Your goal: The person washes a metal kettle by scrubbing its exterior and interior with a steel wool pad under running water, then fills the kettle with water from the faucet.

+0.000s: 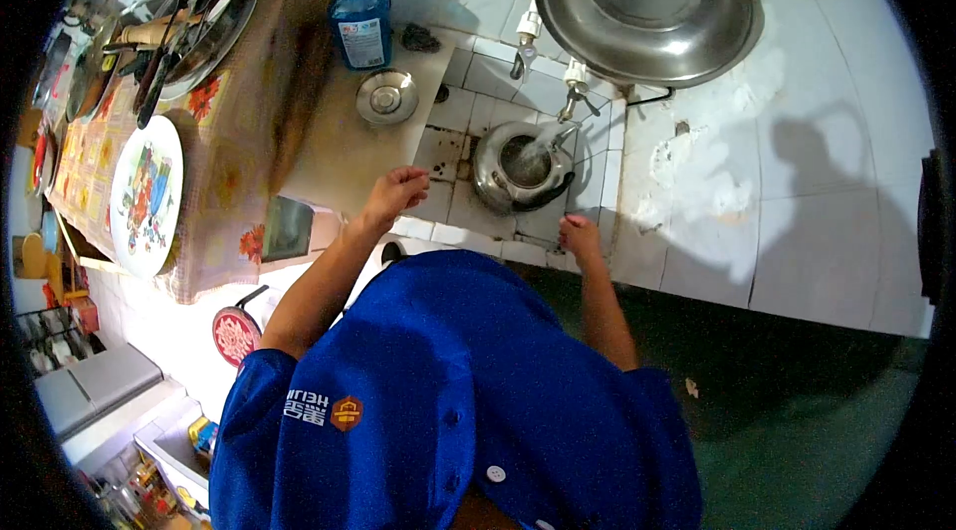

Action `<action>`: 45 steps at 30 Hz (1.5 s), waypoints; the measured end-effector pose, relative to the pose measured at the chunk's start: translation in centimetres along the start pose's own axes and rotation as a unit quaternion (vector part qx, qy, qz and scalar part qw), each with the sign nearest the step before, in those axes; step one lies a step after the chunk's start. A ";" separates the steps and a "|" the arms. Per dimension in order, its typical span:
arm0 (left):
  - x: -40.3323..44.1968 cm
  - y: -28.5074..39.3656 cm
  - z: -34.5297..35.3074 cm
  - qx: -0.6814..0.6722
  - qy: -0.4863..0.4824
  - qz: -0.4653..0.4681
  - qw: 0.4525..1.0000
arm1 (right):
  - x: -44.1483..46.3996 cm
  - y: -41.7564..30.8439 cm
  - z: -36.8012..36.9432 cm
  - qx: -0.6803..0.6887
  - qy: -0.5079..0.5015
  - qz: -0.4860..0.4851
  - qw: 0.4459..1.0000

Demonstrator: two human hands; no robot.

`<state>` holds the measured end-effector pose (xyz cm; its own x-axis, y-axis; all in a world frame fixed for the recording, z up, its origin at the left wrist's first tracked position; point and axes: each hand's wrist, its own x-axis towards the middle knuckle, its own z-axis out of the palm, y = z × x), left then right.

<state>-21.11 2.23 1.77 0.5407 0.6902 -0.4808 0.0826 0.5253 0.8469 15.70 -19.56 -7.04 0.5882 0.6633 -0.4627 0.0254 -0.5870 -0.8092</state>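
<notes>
A steel kettle (488, 178) without its lid stands in a white-tiled sink basin (468, 107), under the right-hand tap (575, 87). Water runs from that tap into its open top. My left hand (398, 193) hovers at the near left of the basin, fingers curled in with nothing visible in them. On the other side, my right hand (580, 234) is above the basin's near right edge, close to the kettle's dark handle, apart from it and loosely closed. A round metal lid (386, 97) with a knob lies on the counter board (329, 146) left of the basin.
A blue soap pump bottle (362, 22) and a dark scrubber (420, 38) are behind the lid. A second tap (524, 50) and a large steel pan (647, 7) are at the back. A patterned plate (146, 196) sits on the cloth-covered table (224, 161) at left.
</notes>
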 end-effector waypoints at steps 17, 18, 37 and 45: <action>-0.3 0.5 0.3 0.009 0.008 -0.010 1.000 | -0.3 -2.9 0.4 -0.017 -0.006 -0.023 1.000; -0.4 0.7 0.4 0.007 0.010 -0.005 1.000 | -0.3 -2.8 0.4 -0.029 -0.008 -0.021 0.999; -0.4 -1.0 1.6 -0.016 0.009 0.009 1.000 | 2.3 0.3 -1.4 -0.126 -0.067 -0.033 0.989; -1.0 -1.5 3.2 -0.024 0.054 0.064 0.996 | 0.1 -2.8 -2.0 -0.225 -0.092 0.033 0.969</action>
<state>-19.11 -0.84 1.76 0.4516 0.8010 -0.3931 -0.0226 0.4508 0.8924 17.30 -18.81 -4.08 0.4477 0.6647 -0.5981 0.3672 -0.7465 -0.5549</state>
